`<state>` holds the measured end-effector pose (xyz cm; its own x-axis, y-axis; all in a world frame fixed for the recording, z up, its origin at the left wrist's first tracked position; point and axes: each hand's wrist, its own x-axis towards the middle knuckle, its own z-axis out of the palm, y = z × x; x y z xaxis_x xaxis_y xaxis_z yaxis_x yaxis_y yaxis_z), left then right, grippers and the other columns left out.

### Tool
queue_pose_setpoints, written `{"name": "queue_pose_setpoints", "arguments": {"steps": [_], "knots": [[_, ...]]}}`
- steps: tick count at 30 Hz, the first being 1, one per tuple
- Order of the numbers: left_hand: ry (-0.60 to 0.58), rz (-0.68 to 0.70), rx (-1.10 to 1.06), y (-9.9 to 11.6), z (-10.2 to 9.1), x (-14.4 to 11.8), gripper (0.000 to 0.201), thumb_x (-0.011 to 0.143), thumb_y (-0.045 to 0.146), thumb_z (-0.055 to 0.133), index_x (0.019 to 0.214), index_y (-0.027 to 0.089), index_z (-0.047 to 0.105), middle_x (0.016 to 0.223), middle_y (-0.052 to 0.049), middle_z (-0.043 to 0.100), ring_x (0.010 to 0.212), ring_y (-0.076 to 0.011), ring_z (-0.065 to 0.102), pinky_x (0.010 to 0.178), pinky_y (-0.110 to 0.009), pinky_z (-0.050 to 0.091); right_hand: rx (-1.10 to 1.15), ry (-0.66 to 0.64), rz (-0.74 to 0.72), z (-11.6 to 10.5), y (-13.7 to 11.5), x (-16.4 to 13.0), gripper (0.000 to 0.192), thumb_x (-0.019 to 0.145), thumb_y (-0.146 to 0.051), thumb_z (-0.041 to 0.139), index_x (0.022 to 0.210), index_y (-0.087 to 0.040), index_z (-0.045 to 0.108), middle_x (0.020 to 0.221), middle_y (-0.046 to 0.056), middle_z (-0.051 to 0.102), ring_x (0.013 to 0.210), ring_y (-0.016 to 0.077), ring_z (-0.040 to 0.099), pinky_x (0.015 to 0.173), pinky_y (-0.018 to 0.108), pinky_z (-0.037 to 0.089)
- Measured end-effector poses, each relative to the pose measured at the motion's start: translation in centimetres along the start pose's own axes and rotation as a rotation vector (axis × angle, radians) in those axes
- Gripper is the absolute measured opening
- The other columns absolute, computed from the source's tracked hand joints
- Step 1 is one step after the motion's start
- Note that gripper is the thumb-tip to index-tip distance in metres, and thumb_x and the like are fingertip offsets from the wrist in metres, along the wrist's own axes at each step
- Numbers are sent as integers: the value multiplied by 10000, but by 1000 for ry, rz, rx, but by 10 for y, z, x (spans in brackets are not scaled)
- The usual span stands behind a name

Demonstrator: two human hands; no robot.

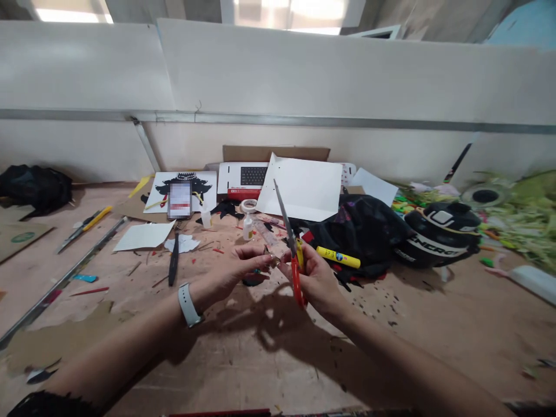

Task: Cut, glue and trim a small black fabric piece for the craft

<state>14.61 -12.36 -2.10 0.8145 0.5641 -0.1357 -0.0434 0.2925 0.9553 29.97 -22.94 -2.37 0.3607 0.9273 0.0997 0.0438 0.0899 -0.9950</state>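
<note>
Together, left hand [237, 269] pinches one small piece [273, 260]; right hand [315, 278] grips one scissors [290, 243].

Scissors [295, 263], frame centre: red and yellow handles, grey blades. Marker [337, 257] right of centre: yellow, black cap. Helmet [441, 234] at right: black, white lettering. Watch strap [187, 304] lower left of centre: pale grey. Counter [434, 324]: light brown. Knife [174, 260] left of centre: black.
</note>
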Motion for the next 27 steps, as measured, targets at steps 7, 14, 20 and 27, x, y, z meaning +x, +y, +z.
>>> {"name": "queue_pose_setpoints", "arguments": {"steps": [7, 14, 20, 27], "knots": [[153, 79, -83, 15, -7, 4, 264, 783, 387, 741, 860, 157, 637, 898, -66, 728, 848, -168, 702, 734, -272, 564, -6, -10, 31, 0, -5, 0, 475, 650, -559, 768, 873, -237, 499, 781, -19, 553, 644, 136, 533, 592, 268, 483], [284, 241, -287, 35, -14, 1, 179, 847, 301, 683, 841, 148, 589, 919, -78, 741, 892, -181, 718, 804, -296, 582, -172, -340, -38, -5, -2, -7, 571, 739, -782, 520, 894, -232, 518, 625, -37, 447, 526, 133, 437, 576, 308, 470], [332, 275, -462, 48, -14, -4, 86, 917, 193, 567, 855, 139, 591, 912, -104, 755, 888, -172, 727, 806, -280, 587, -442, -343, -107, -3, -10, -15, 689, 784, -840, 310, 857, -212, 586, 648, 15, 518, 576, 166, 504, 548, 290, 450], [331, 305, -606, 57, -12, -9, 73, 910, 169, 560, 861, 137, 604, 972, -124, 746, 911, -191, 727, 819, -300, 590, -592, -370, -222, -5, -7, -17, 633, 855, -757, 272, 889, -207, 582, 754, 47, 609, 669, 193, 558, 633, 318, 488]]}}
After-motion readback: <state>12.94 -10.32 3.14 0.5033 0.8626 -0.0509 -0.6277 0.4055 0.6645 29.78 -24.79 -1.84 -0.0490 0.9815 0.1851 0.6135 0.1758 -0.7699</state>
